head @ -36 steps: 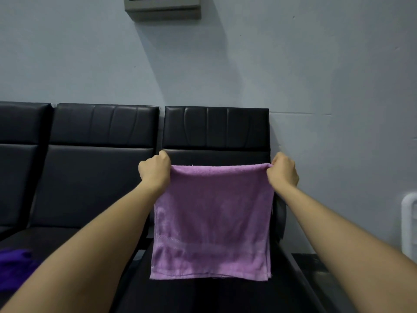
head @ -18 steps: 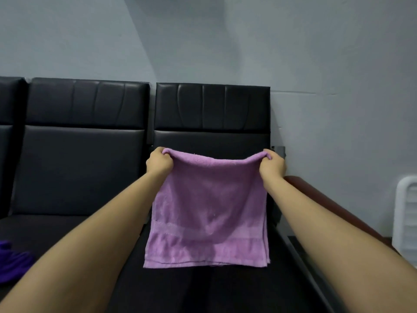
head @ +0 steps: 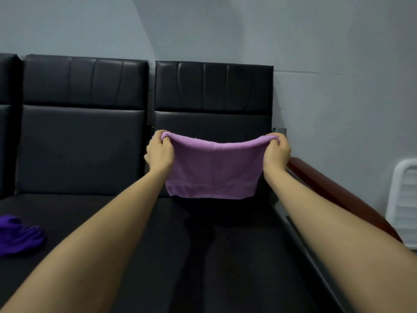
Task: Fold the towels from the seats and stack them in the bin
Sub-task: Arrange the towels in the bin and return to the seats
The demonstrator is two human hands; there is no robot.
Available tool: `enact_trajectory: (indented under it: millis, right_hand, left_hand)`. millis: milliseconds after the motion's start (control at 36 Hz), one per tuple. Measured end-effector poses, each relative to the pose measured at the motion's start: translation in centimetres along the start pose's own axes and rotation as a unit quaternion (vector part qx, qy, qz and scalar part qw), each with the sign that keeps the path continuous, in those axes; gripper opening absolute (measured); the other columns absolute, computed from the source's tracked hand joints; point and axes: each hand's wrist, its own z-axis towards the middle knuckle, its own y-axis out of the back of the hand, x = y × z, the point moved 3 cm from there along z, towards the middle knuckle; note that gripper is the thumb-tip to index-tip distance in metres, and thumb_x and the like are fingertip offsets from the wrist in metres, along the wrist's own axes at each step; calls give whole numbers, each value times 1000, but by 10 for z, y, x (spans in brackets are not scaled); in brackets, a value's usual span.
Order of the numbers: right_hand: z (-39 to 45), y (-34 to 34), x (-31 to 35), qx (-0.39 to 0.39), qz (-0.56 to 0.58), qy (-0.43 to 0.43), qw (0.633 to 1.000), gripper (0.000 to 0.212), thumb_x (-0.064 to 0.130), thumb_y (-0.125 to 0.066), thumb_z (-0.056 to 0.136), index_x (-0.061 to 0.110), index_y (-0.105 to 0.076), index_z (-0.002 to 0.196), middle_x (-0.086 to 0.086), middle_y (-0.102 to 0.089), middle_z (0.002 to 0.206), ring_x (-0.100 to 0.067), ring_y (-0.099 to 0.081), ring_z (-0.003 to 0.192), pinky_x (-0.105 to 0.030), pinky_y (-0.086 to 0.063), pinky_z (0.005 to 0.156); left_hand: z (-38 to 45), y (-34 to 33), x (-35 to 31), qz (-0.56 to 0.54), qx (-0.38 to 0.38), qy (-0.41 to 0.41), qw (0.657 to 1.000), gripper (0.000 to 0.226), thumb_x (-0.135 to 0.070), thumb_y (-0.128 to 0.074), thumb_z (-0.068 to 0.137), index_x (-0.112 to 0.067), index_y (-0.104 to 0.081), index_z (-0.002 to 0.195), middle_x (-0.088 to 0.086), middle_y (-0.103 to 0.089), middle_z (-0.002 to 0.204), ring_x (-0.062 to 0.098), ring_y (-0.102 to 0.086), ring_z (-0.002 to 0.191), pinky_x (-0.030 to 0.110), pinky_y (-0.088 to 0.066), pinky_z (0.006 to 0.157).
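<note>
Black seats (head: 81, 150) are running along a grey wall. The left hand (head: 159, 152) and right hand (head: 275, 153) are each pinching a top corner of the pink towel (head: 212, 170), which is sagging between them, hanging over the seat. I'd pull it taut, matching edges before folding.

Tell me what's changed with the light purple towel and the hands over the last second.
The light purple towel went from taut to sagging along its top edge. Left hand and right hand still grip its top corners. The dark purple towel stays on the seat.
</note>
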Motion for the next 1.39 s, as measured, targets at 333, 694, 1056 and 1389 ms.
enact_trajectory:
  millis: [333, 694, 1056, 1389]
  right_hand:
    - [-41, 35, -38, -13, -186, -35, 982, 28, 17, -40, 92, 11, -57, 70, -7, -58, 82, -23, -46, 83, -37, -29, 99]
    - [-52, 8, -111, 129, -268, -141, 944, 27, 23, -44, 95, 8, -61, 80, -8, -53, 83, -27, -49, 76, -30, -38, 70]
    - [-51, -3, -177, 135, -395, -133, 899, 30, 22, -34, 102, 3, -52, 118, -17, -58, 114, -31, -57, 95, -33, -37, 72]
    - [-44, -14, -189, 89, -466, -80, 877, 37, 20, -41, 99, 2, -38, 131, -18, -42, 136, -35, -45, 122, -45, -36, 97]
  left_hand:
    - [-44, 27, 32, 141, -24, 69, 987, 34, -22, -35, 89, -12, -45, 58, 4, -51, 66, 29, -49, 70, 33, -38, 64]
    - [-46, -11, 109, 286, 122, 146, 939, 21, -21, -49, 92, -3, -60, 95, 19, -63, 106, 37, -61, 96, 36, -46, 72]
    - [-36, -31, 171, 348, 104, 129, 923, 32, -26, -38, 96, -1, -55, 109, 19, -57, 117, 38, -55, 104, 41, -44, 84]
    - [-7, -64, 172, 331, 132, 105, 928, 58, -46, -56, 91, 2, -46, 122, 23, -38, 132, 39, -44, 117, 44, -39, 92]
